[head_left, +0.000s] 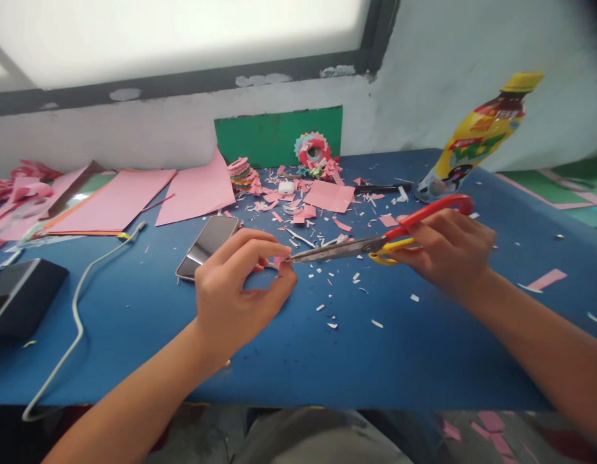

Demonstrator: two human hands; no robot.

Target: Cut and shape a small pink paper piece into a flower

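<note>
My left hand (pixel 243 280) pinches a small piece of pink paper (pixel 279 261) between thumb and fingers, above the blue table. Most of the paper is hidden by the fingers. My right hand (pixel 445 245) grips a pair of scissors (pixel 346 248) with red and yellow handles. The blades point left, look nearly closed, and their tips meet the pink paper at my left fingertips. Just behind my left hand lies a smartphone (pixel 208 245), partly covered by it. White and pink paper scraps (pixel 320 308) are scattered on the table below the scissors.
Pink sheets (pixel 114 203) lie at the left, near a white cable (pixel 78 309) and a black box (pixel 25 299). A paper ring (pixel 312 151) leans on a green board (pixel 259 138). A yellow-labelled bottle (pixel 476 142) stands at the right rear, beside a black pen (pixel 382 189).
</note>
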